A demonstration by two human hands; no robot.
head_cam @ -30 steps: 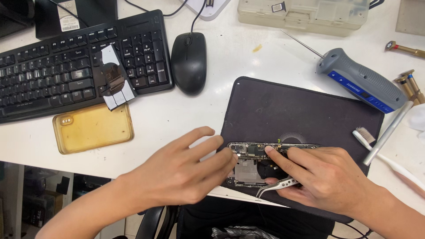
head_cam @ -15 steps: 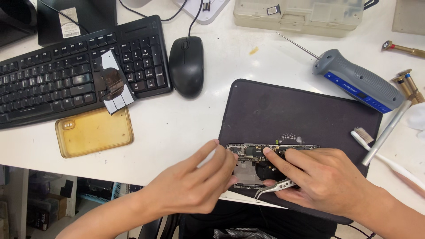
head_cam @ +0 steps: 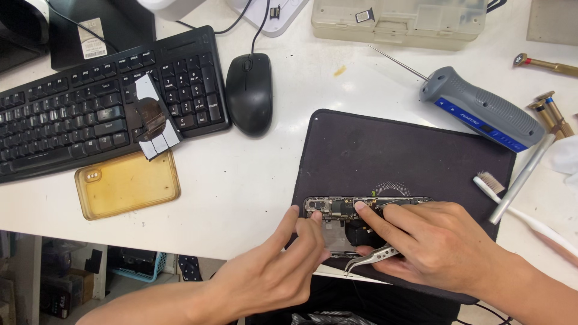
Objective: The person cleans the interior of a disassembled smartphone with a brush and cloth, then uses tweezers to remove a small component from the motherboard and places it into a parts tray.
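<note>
Head view, hands outward.

Right hand (head_cam: 439, 244): resting on the opened phone (head_cam: 355, 219), forefinger stretched along its upper edge, curved metal tweezers (head_cam: 370, 257) tucked under the palm and held by the lower fingers. Closed on the tweezers, tips pointing left and not touching any part I can make out.

Left hand (head_cam: 274, 271): empty, fingers loosely spread, two fingertips pressing the left end of the phone near its camera corner.

Opened phone: back or screen already off, circuit board and silver frame exposed; lies on the dark work mat (head_cam: 397, 156) close to the front edge of the desk (head_cam: 253, 174). Judged state of work: opening done, internal work under way; no loose removed part or screw can be told apart beside it, so how much remains inside cannot be settled.

On the mat's right edge: toothbrush (head_cam: 490, 183) and a silver rod (head_cam: 524, 177).

Right rear of the desk: grey-and-blue electric screwdriver (head_cam: 481, 108) with a long thin bit, brass-tipped hand tools (head_cam: 551, 111), clear plastic parts box (head_cam: 400, 21) at the back edge.

Left half of the desk: amber phone case (head_cam: 126, 183) near the front edge, black keyboard (head_cam: 90, 111) carrying a small flex part on white backing (head_cam: 150, 120), black mouse (head_cam: 250, 93) beside it.
</note>
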